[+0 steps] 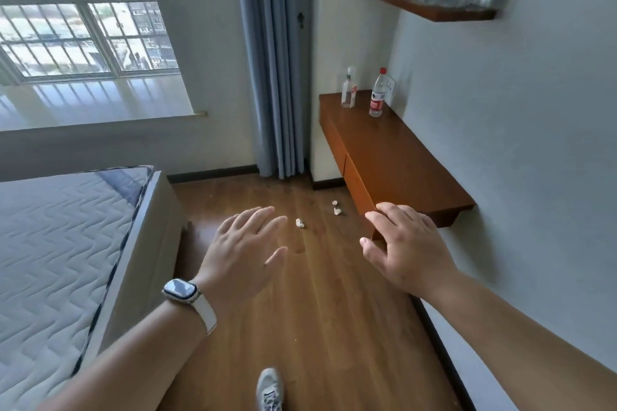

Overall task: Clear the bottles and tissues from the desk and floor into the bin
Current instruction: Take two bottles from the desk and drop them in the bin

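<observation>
1. Two bottles stand upright at the far end of the bench (404, 160): a red-capped bottle (377, 95) by the wall and a clear bottle (349, 90) just beside it. Both look nearly empty, so they are probably light and easy to tip. Each is best gripped round the middle.
2. One tissue wad (300, 223) lies on the open floor (334, 310), and a pair of wads (337, 210) lies nearer the bench. They are soft and almost weightless, so a pinch from above should do.
3. The left hand (243, 243) and right hand (407, 243) are empty, with fingers spread wide.
4. No bin is in view.
</observation>
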A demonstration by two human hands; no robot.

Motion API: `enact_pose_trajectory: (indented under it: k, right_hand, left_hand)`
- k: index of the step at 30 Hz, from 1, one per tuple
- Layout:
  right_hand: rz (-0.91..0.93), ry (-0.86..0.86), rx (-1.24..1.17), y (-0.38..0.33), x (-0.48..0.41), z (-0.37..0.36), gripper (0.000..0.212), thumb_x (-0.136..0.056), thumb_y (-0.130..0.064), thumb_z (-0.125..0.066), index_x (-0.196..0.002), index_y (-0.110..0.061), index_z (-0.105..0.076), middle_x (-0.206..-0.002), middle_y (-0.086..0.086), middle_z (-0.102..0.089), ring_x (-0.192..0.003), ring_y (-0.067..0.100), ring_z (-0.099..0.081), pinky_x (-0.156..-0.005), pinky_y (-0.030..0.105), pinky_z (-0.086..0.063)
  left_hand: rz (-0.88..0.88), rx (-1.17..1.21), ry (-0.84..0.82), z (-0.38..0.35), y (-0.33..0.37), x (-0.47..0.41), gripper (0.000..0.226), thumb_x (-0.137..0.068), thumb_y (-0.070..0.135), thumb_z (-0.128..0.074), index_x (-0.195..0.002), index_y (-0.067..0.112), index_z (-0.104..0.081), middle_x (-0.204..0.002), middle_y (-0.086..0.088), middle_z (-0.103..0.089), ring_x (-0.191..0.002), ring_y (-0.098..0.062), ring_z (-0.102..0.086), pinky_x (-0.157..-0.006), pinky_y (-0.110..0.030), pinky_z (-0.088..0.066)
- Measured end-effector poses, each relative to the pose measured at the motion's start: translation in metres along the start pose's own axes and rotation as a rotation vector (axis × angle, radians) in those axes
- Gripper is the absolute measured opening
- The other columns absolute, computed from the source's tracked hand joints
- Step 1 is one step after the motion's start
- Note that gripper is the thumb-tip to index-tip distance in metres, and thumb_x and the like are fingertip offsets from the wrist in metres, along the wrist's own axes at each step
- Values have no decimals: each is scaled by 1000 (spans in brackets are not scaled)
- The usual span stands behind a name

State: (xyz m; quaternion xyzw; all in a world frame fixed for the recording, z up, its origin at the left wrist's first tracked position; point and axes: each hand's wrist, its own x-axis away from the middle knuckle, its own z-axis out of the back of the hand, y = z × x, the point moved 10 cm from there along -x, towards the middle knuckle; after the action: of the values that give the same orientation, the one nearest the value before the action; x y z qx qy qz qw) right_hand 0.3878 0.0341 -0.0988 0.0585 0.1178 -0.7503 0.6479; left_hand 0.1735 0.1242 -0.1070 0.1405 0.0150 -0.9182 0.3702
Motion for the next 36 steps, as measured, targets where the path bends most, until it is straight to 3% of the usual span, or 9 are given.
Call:
enact_pose_trajectory:
  k: [11,16,22,28,33,36]
  right_hand:
    - [-135,25,122,-5,-160,-21,47,-92,-52,-43,-122,-21,-60,-130,3,-58,-119,24,-55,-95,42,-46]
    - [-185,-54,107,0,-199,-51,52,-93,-55,-34,-129,-23,-55,-137,0,-51,-126,20,-46,-100,41,-41]
    - [-174,-54,140,17,-256,-69,48,-92,-52,-40,-123,-20,-59,-130,3,-57,-121,23,-52,-96,42,-45]
    - [-194,-125,103,66,-331,-105,57,-93,-58,-27,-132,-24,-52,-139,1,-50,-129,22,-45,-104,40,-38]
    - [-197,-135,38,116,-411,-122,65,-91,-61,-16,-136,-26,-47,-145,-1,-45,-134,21,-40,-107,40,-35]
    - [-205,-134,17,153,-452,-126,67,-91,-62,-15,-137,-26,-46,-145,-1,-44,-134,22,-39,-108,41,-33]
  left_hand:
    - [-79,58,12,-29,-129,-152,56,-90,55,-39,-132,24,-58,-137,-1,-57,-129,-24,-51,-105,-45,-40]
    - [-79,124,19,-42,-154,-194,54,-87,52,-44,-131,23,-59,-135,0,-58,-127,-25,-52,-102,-46,-43]
    - [-70,171,-17,-79,-172,-246,54,-88,51,-46,-134,25,-55,-137,2,-56,-129,-23,-50,-102,-44,-42]
    - [-78,139,-55,-111,-183,-332,56,-90,55,-41,-137,27,-52,-141,3,-53,-133,-23,-46,-106,-45,-39]
    - [-58,116,-98,-135,-189,-424,52,-94,50,-51,-141,29,-48,-146,4,-47,-138,-23,-40,-111,-44,-32]
    - [-80,81,-124,-149,-182,-477,54,-93,54,-43,-140,28,-49,-144,3,-49,-135,-24,-43,-110,-44,-34]
